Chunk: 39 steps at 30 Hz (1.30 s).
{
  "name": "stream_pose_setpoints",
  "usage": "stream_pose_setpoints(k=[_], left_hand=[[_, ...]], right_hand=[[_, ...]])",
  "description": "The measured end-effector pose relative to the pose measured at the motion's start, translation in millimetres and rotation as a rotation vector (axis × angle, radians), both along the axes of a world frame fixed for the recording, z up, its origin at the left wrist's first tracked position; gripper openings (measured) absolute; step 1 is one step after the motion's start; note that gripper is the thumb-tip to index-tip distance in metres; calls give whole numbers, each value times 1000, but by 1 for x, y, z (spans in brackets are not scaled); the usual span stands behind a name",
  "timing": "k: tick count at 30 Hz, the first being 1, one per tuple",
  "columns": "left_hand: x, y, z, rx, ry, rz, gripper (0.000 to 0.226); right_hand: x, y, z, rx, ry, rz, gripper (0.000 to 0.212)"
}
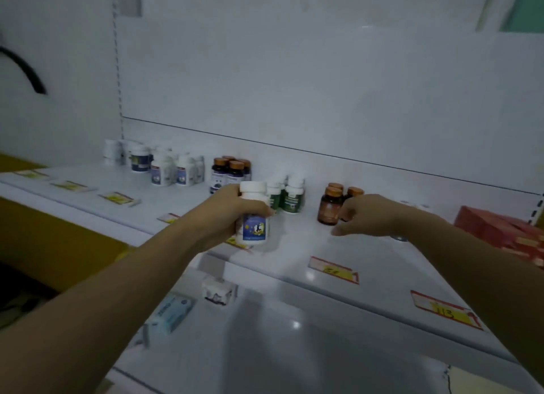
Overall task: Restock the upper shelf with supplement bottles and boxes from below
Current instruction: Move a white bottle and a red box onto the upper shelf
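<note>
Left hand (235, 209) wraps the white bottle (255, 218) round its body below the cap, over the front edge of the upper shelf (297, 246), just ahead of the green-label bottles (291, 198). Right hand (369, 215) is curled beside the amber bottle (327, 208) mid-shelf; can't tell if it grips or only touches. White bottle looks light, rigid plastic, slick label: mid-body grip should hold. Cap on, contents not visible. Blue box (173, 311) and white box (218, 290) lie on the lower shelf (294, 352).

Single head-worn view, facing forward and down, close over the upper shelf (294, 240)
</note>
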<state>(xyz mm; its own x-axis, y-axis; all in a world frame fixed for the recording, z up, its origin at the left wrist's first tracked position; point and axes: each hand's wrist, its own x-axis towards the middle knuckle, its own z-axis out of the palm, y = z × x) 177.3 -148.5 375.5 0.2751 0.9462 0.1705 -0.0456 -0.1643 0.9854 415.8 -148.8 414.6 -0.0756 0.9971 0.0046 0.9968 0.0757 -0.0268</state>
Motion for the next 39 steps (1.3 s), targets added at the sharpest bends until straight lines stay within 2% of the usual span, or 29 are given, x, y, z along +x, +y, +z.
stream_pose_setpoints(k=[6, 10, 12, 15, 17, 21, 24, 31, 36, 39], left_hand=[[-139, -3, -1, -4, 33, 161, 22], [-224, 2, 1, 12, 8, 272, 37], [-254, 11, 0, 24, 35, 297, 37], [-283, 35, -2, 46, 78, 328, 37], [-292, 57, -2, 79, 106, 344, 42], [-284, 111, -4, 128, 163, 331, 55], [-264, 150, -12, 173, 202, 314, 54], [-233, 217, -37, 280, 431, 379, 46], [-217, 240, -36, 388, 634, 457, 49], [-213, 247, -37, 378, 689, 452, 41]], right_hand=[[-131, 14, -2, 5, 69, 56, 32], [-206, 33, -2, 20, 90, 73, 53], [-235, 43, -5, 1, 72, 64, 52], [-268, 65, -7, -3, 27, 50, 40], [-285, 82, -7, 0, 25, 27, 35], [-306, 115, -12, 4, 11, 9, 47], [-310, 139, -21, 27, 22, -15, 43], [-304, 170, -32, 5, 80, -109, 42], [-302, 175, -35, 18, 119, -151, 15], [-304, 179, -38, 3, 103, -163, 39]])
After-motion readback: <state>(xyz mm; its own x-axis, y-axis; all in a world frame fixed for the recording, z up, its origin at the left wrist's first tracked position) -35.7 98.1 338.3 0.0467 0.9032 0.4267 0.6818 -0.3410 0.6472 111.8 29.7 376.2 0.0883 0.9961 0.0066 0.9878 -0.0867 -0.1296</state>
